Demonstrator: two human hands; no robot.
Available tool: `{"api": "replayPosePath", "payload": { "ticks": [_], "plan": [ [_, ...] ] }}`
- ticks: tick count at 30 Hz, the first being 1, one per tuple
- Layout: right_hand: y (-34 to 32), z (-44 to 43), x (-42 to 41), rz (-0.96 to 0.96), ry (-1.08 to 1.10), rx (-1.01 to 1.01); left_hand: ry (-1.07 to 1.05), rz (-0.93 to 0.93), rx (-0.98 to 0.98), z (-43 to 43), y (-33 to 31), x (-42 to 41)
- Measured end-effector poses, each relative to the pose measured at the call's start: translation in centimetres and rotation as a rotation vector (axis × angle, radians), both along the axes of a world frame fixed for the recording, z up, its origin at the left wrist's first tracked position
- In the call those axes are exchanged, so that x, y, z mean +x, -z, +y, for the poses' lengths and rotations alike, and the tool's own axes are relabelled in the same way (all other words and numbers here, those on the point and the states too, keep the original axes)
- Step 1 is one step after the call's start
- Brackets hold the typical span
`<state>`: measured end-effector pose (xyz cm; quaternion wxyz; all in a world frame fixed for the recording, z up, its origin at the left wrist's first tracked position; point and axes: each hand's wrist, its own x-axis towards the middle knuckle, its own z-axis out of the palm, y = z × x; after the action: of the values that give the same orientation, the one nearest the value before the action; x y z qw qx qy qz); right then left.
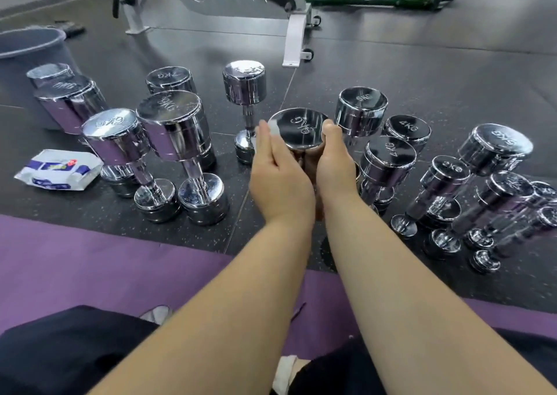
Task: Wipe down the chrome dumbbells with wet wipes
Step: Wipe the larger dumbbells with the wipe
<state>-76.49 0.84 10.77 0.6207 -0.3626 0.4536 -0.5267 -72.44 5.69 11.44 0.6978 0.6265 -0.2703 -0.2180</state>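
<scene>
A chrome dumbbell (300,129) stands upright between my hands, its flat top stamped with a weight mark. My left hand (278,174) lies against its left side with straight fingers, pressing a white wet wipe (275,128) to the head's edge. My right hand (334,162) grips the right side of the head, thumb on the rim. The dumbbell's lower part is hidden behind my hands. Several more chrome dumbbells stand and lie around it on the dark rubber floor.
A pack of wet wipes (58,170) lies at the left. A grey bucket (28,48) stands at the far left. A weight bench (241,0) is behind. I sit on a purple mat (90,271). Small dumbbells (482,214) lie tipped at the right.
</scene>
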Motion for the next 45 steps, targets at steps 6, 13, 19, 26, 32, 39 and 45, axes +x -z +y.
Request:
{"api": "replayPosePath", "payload": {
  "ticks": [6, 13, 19, 26, 32, 39, 45],
  "plan": [
    [-0.7, 0.5, -0.4, -0.015, -0.057, 0.052, 0.072, -0.008, 0.123, 1.4, 1.6, -1.6],
    [0.3, 3.3, -2.1, 0.019, 0.129, 0.093, 0.001, -0.09, 0.161, 1.6, 2.2, 1.9],
    [0.7, 4.5, -2.6, -0.053, 0.203, 0.254, -0.035, -0.082, 0.098, 1.6, 1.3, 2.3],
    [1.1, 4.7, -2.2, -0.03, 0.216, 0.254, 0.088, -0.198, 0.077, 2.5, 0.7, 0.1],
    [0.7, 4.8, -2.6, -0.046, 0.21, 0.27, 0.097, -0.154, 0.195, 2.7, 2.2, -0.1],
    [0.2, 5.2, -2.3, -0.245, -0.045, 0.236, 0.138, -0.2, 0.149, 2.2, 1.9, 0.7],
    [-1.3, 4.0, -3.0, -0.302, 0.209, 0.125, 0.19, -0.16, 0.106, 3.7, 0.7, 1.5]
  ]
}}
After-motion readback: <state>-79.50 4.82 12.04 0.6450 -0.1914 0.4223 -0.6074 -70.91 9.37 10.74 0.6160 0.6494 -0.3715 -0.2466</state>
